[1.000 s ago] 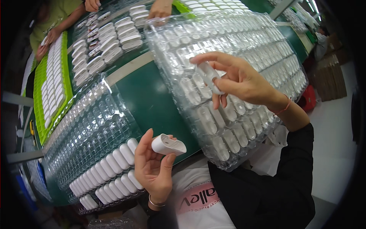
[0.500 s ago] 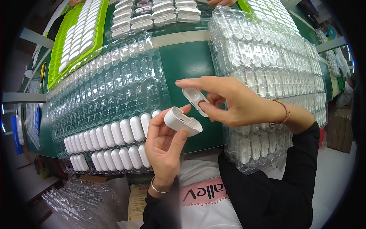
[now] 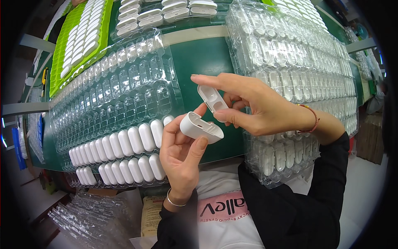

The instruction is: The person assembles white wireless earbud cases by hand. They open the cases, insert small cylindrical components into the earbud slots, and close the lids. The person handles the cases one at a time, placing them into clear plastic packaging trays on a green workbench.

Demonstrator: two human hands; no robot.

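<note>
My left hand [image 3: 181, 159] holds a white oval plastic case shell [image 3: 200, 127], hollow side up, between thumb and fingers. My right hand [image 3: 257, 106] pinches a smaller white insert piece [image 3: 212, 98] just above that shell, almost touching it. Both hands hover over the green table's near edge. Left of them lies a clear blister tray [image 3: 120, 87] whose near two rows are filled with white shells [image 3: 132, 141]. At the right a stack of clear trays [image 3: 290, 58] holds white insert pieces.
A green tray [image 3: 76, 43] with white parts lies at the far left, and more white parts [image 3: 166, 10] sit on a tray at the far edge. Empty clear trays [image 3: 89, 213] are piled below the table at the lower left. The green table [image 3: 203, 54] shows between trays.
My right hand has lifted an insert from the right tray stack and brought it to the shell in my left hand, which has risen to meet it. The view has shifted left.
</note>
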